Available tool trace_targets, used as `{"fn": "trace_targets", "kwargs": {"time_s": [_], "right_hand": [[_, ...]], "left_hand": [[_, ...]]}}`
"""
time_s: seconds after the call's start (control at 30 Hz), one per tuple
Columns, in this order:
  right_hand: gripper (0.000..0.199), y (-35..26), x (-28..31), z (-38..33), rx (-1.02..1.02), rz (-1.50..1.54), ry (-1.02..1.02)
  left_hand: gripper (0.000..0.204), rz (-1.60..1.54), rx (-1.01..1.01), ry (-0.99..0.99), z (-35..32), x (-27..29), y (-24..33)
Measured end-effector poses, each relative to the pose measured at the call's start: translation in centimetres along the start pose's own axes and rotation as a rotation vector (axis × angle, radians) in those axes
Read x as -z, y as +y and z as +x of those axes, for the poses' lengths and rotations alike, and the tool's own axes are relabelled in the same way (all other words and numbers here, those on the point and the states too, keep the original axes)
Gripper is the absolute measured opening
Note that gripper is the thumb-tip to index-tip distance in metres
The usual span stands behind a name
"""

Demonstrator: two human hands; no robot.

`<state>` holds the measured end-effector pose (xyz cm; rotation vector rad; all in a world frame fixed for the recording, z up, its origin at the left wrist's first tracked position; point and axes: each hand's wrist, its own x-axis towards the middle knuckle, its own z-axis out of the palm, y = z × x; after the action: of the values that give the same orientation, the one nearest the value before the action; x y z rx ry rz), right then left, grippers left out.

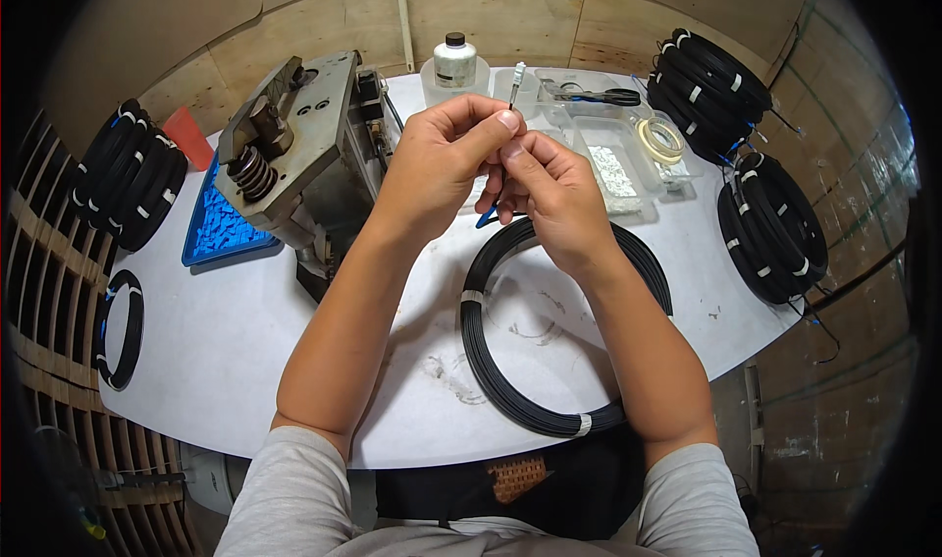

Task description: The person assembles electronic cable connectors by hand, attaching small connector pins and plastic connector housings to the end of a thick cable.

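Left hand (437,159) and right hand (554,189) raised above white counter (245,331), fingertips pinching thin black cable end with small white tip (517,74), fed from black cable coil (549,331) lying near. Best held steady, tip upright, grip close.

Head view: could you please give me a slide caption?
Left hand and right hand pinch a thin cable end above a black cable coil.

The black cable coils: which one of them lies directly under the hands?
The single flat coil on the white table, below the left hand and right hand. The others sit stacked at the table edges.
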<state>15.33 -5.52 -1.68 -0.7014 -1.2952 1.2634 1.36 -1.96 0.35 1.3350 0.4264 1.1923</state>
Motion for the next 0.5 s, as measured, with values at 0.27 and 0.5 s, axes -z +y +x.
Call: {"fn": "trace_targets", "kwargs": {"time_s": [0.27, 0.5], "right_hand": [[0.021, -0.10, -0.11, -0.04, -0.001, 0.018, 0.050], [0.016, -0.04, -0.14, -0.09, 0.037, -0.023, 0.073]], "left_hand": [[0.019, -0.045, 0.012, 0.002, -0.03, 0.02, 0.10], [0.018, -0.054, -0.012, 0.077, 0.11, -0.31, -0.20]]}}
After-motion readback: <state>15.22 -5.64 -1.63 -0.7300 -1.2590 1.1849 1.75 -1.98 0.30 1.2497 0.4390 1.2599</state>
